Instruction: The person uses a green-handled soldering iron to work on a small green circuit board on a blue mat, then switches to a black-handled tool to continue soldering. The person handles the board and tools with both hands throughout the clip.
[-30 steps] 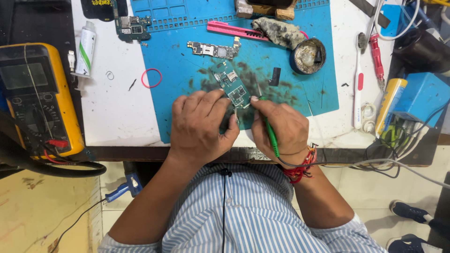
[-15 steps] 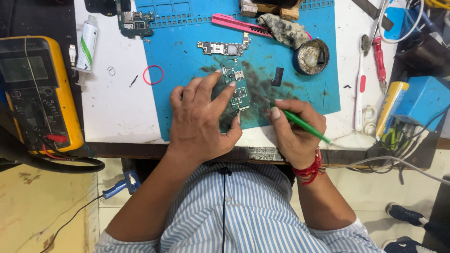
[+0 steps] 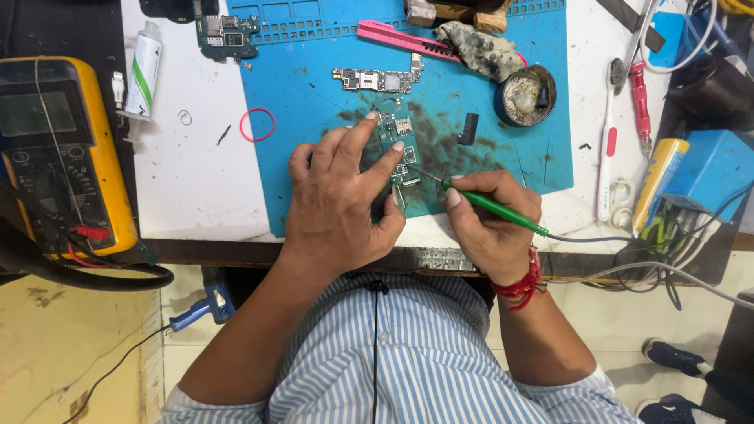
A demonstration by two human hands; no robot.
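Board: a small green circuit board lies on the blue mat, long axis running away from the person.
Left hand: fingers spread, pressing the board flat from its left side.
Right hand: closed around a green soldering iron, tip angled left onto the board's near end.
Nearer: the left hand, already on it.

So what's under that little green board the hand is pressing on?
The blue mat lies under the green board. The left hand covers the board's lower part, so anything beneath that stays hidden.
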